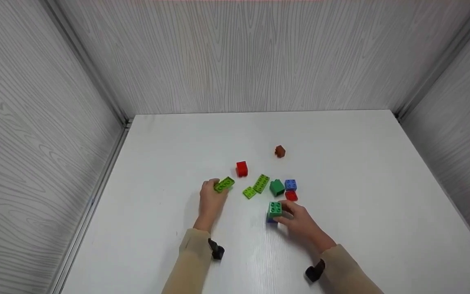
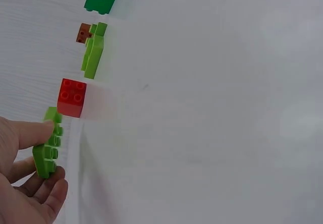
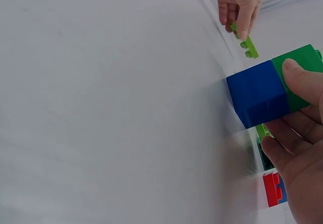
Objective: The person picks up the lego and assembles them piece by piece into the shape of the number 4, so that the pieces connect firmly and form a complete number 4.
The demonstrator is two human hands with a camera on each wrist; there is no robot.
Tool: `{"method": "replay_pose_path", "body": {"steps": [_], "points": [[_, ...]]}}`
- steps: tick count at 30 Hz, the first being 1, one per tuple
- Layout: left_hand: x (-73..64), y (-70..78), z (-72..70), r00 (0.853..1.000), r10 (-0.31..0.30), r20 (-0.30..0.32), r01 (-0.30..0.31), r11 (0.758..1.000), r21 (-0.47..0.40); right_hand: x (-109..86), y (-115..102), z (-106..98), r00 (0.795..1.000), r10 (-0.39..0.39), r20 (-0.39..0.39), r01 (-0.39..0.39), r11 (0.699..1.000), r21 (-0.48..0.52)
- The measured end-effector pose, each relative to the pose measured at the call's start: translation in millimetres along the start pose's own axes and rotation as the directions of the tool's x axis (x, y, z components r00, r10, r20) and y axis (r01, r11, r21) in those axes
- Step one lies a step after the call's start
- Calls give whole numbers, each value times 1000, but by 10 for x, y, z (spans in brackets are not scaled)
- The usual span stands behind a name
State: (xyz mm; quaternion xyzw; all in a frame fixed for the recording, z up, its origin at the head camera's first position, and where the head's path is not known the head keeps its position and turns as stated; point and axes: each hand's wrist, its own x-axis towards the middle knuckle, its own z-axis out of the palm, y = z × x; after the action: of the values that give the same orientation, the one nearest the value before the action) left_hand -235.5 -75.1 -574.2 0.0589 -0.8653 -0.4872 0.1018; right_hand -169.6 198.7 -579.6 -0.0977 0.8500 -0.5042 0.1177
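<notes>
- Two-brick plastic stack, green square brick over blue, clamped between the thumb and fingers of the right hand, nearer than the loose bricks; whether it touches the white table, I cannot tell.
- Long lime-green studded plastic brick, tilted, pinched between thumb and fingers of the left hand, left of the others.
- Lime-green rectangular plastic plate, lying studs up.
- Dark green angular plastic brick, just right of that plate.
- Red plastic block, just beyond the left hand's brick.
- Blue four-stud plastic brick, beside the dark green one.
- Small lime-green square plastic plate, at the longer plate's near end.
- Flat red plastic piece, just nearer than the blue brick.
- Small brown plastic piece, farthest back, well apart.
</notes>
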Motion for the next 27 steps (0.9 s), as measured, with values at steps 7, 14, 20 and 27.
{"method": "replay_pose_path", "body": {"steps": [7,14,20,27], "points": [[-94,116,-23,996,-40,83,49,993,-109,-6,-42,10,999,-36,-36,37,999,29],[-234,238,-31,984,42,175,-13,986,-165,-3,-83,-3,999,-25,-24,26,999,44],[-370,329,-42,953,124,278,-61,973,-225,-4,-123,18,999,-23,-24,24,998,53],[-457,424,-24,916,220,337,-140,959,-246,-1,-124,35,999,-31,-32,33,998,57]]}}
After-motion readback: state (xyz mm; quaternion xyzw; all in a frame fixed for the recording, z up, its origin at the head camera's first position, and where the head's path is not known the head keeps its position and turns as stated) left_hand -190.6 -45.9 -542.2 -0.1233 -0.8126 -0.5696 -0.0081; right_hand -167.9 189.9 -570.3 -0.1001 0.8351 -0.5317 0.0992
